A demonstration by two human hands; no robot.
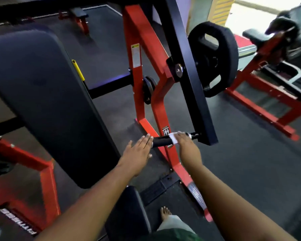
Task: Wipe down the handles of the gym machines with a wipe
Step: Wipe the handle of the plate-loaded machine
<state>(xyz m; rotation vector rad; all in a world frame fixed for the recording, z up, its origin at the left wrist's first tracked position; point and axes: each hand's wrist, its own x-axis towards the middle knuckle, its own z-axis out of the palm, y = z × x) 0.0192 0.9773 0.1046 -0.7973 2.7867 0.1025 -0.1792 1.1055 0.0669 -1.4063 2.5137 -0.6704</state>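
White wipe (pixel 172 137) is wrapped over the black foam handle (pixel 161 141) of this red plate-loaded machine, with the right hand (pixel 185 141) curled down over it and the left hand (pixel 139 150) flat, fingers straight and together, tips at the handle's free end. Biggest risk I'd guess is the lever arm (pixel 189 73) swinging if pushed too hard, since there's a weight plate (pixel 213 58) loaded on it. Room's tight too: the back pad (pixel 47 101) sits close on the left and the red frame post (pixel 159 108) right behind.

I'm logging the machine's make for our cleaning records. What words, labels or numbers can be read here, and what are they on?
None can be read for certain.
Warning sticker on the red upright: print too small.
Pictogram sticker on the red frame by the handle: text unreadable.
White lettering on the red base, lower left: upside down and blurred.
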